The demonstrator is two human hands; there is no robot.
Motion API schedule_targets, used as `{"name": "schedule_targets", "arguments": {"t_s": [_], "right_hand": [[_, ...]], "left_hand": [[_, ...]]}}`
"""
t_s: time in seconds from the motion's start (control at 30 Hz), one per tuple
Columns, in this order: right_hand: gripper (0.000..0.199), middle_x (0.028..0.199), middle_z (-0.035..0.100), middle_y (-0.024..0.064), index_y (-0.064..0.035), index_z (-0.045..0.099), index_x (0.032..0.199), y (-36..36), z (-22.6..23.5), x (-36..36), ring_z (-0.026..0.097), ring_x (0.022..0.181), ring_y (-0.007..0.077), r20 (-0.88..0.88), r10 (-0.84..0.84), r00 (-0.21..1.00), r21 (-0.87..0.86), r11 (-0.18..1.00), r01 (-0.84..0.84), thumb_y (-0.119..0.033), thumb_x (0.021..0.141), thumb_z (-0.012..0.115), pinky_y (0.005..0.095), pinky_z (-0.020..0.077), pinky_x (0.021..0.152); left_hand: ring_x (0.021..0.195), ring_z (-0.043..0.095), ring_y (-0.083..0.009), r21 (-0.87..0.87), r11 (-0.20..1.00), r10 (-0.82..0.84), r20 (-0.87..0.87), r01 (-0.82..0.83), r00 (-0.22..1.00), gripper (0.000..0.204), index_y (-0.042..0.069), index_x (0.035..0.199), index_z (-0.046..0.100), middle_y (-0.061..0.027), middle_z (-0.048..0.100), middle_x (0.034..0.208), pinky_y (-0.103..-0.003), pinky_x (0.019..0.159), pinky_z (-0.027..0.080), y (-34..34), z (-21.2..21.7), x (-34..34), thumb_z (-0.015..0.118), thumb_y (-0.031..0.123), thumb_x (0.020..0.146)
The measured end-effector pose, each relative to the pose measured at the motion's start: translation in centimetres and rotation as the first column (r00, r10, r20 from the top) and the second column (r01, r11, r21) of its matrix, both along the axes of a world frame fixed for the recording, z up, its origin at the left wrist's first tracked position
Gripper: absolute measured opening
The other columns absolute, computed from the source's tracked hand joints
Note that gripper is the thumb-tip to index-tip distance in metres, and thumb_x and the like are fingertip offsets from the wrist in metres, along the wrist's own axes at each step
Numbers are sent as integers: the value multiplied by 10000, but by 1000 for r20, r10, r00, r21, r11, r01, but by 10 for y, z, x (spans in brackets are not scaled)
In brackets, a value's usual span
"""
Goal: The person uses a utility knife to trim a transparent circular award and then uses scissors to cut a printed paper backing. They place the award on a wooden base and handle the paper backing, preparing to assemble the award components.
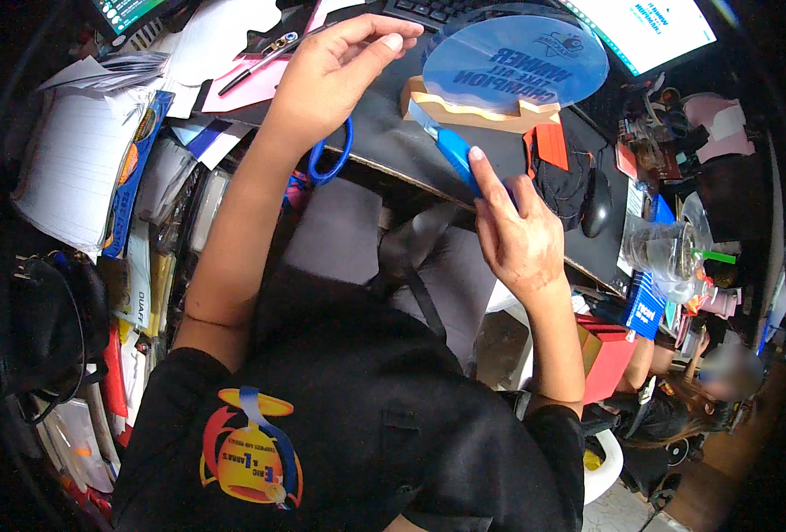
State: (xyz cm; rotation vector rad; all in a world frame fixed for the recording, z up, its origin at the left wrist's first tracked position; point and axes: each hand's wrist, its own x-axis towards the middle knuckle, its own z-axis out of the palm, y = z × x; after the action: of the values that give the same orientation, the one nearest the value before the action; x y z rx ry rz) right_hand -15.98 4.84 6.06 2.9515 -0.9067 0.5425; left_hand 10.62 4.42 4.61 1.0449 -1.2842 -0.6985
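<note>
At the lower edge, a black shirt (pixel 349 399) with a colourful emblem (pixel 249 452) is being worn. Beyond it, a blue cutter (pixel 458 158) is being gripped in the right hand (pixel 521 235), with the forefinger being laid along its handle. Its bared blade is being pointed at the left end of a wooden base (pixel 490 113); whether the wood is being touched cannot be told. The left hand (pixel 335 75) is being held up, its thumb and forefinger close together; whether anything is being pinched there cannot be told. On the black desk (pixel 393 133), a translucent blue oval plaque (pixel 517 66) with dark lettering is being bordered on its near side by the base. To the right, a black mouse (pixel 597 204) is being supported. Farthest off, a black keyboard (pixel 427 11) is being cut off by the upper edge, and a bright screen (pixel 650 31) is being displayed at the upper right.
</note>
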Motion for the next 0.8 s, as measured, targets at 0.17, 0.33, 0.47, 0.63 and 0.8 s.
{"name": "schedule_targets", "arguments": {"t_s": [0.17, 0.33, 0.47, 0.63, 0.8], "right_hand": [[588, 764, 513, 116, -198, 469, 1370, -1, 10, 15, 585, 619, 294, -49, -83, 995, 17, 996, 84, -67, 819, 629, 414, 508, 550], [573, 759, 522, 111, -192, 477, 1359, -3, 13, 21, 587, 610, 288, -45, -89, 995, -25, 996, 87, -63, 820, 624, 413, 513, 544], [573, 759, 528, 119, -197, 474, 1361, -3, 15, 21, 591, 608, 291, -60, -104, 993, -27, 994, 102, -65, 823, 620, 417, 510, 537], [569, 752, 524, 125, -210, 471, 1364, -5, 17, 21, 588, 604, 297, -69, -115, 991, -10, 993, 115, -70, 831, 614, 422, 504, 530], [562, 743, 529, 132, -206, 471, 1364, -4, 17, 20, 588, 607, 307, -58, -119, 991, 11, 993, 119, -65, 838, 607, 430, 500, 534]], "left_hand": [[1064, 607, -156, 12, 1000, 6, 29, -7, 1000, 294, 43, 1185, 615, -74, 646, 1151, -269, 844, 456, 9, -8, 3, 506, 218, 974], [1073, 608, -155, 34, 999, 13, 15, -14, 1000, 295, 41, 1184, 616, -78, 648, 1160, -267, 848, 454, 13, -14, 5, 513, 220, 972], [1072, 609, -153, 38, 999, 4, 19, -5, 1000, 299, 39, 1190, 614, -81, 649, 1159, -264, 850, 454, 13, -17, 5, 519, 216, 969], [1068, 610, -154, 56, 998, 13, 11, -13, 1000, 303, 35, 1194, 611, -86, 653, 1150, -266, 847, 457, 14, -18, 4, 519, 214, 969], [1030, 627, -161, 48, 998, 29, -40, -28, 999, 233, -10, 1122, 641, -111, 670, 1067, -255, 924, 472, 13, -16, 3, 547, 117, 951]]}}
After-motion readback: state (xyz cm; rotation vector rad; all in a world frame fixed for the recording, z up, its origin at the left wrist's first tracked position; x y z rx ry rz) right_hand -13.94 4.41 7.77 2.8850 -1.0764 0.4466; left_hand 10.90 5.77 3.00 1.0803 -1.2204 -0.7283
